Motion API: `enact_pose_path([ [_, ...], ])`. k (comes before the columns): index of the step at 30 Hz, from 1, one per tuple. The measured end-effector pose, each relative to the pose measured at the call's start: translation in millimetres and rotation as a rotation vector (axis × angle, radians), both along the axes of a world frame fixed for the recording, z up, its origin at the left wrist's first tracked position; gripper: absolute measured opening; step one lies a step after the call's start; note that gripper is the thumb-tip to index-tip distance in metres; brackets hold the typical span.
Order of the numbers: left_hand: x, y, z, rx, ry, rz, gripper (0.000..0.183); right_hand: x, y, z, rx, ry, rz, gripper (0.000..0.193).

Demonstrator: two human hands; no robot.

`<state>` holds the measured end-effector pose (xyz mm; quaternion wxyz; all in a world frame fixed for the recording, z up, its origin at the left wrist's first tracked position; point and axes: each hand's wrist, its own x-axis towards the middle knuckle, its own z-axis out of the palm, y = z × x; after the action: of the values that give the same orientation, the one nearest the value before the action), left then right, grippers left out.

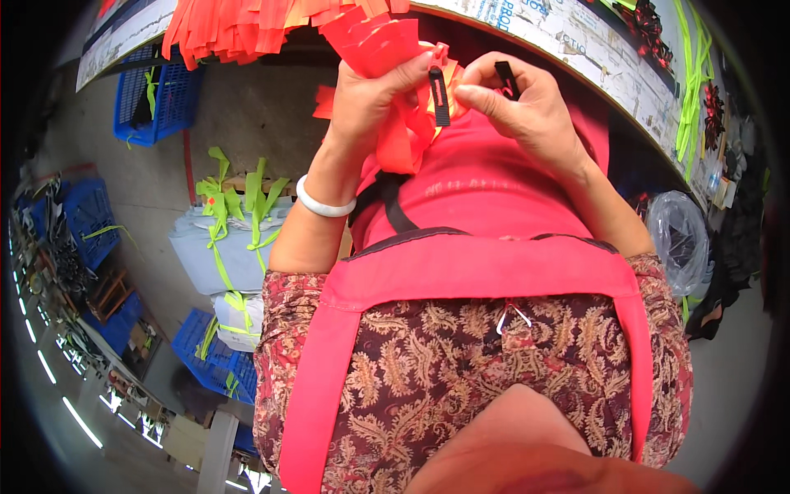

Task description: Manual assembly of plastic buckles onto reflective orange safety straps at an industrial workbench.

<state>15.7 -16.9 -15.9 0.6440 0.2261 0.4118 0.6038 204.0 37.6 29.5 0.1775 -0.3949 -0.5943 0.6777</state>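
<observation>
My left hand (368,97) is closed around a bunch of orange-red fabric strips (380,41) that look like zipper tape. At its thumb tip sits a small red zipper slider (440,56), with a black pull tab (439,100) dangling from it. My right hand (527,103) is close beside it, thumb and fingers bent together. Between its fingers a second black pull tab (506,80) stands up, with a bit of red at its base. Loose ends of the strips hang below my left hand over the red apron (494,198).
More orange-red strips (230,31) drape over the table edge ahead. Yellow-green ribbons (695,82) and dark red pieces (714,115) lie on the table (568,49) at right. Left on the floor are a blue crate (164,103), tied grey bundles (202,255) and another blue crate (210,362). A clear plastic bag (679,239) stands right.
</observation>
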Motion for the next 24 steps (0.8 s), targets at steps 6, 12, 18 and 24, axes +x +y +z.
enact_pose_path([
  [6, -1, -2, -4, 0.035, 0.122, -0.100, 0.015, -1, 1, -11, 0.098, 0.041, -0.067, 0.012],
  [12, 3, -3, -2, 0.067, 0.051, -0.052, 0.016, 0, 1, -7, 0.057, 0.023, -0.046, 0.012],
  [18, -7, -3, 2, 0.081, 0.123, -0.151, 0.016, 4, 7, 2, -0.085, 0.015, 0.015, 0.019],
  [24, -7, -2, 4, 0.107, 0.169, -0.161, 0.016, 2, 3, -4, -0.064, 0.019, -0.043, 0.020],
])
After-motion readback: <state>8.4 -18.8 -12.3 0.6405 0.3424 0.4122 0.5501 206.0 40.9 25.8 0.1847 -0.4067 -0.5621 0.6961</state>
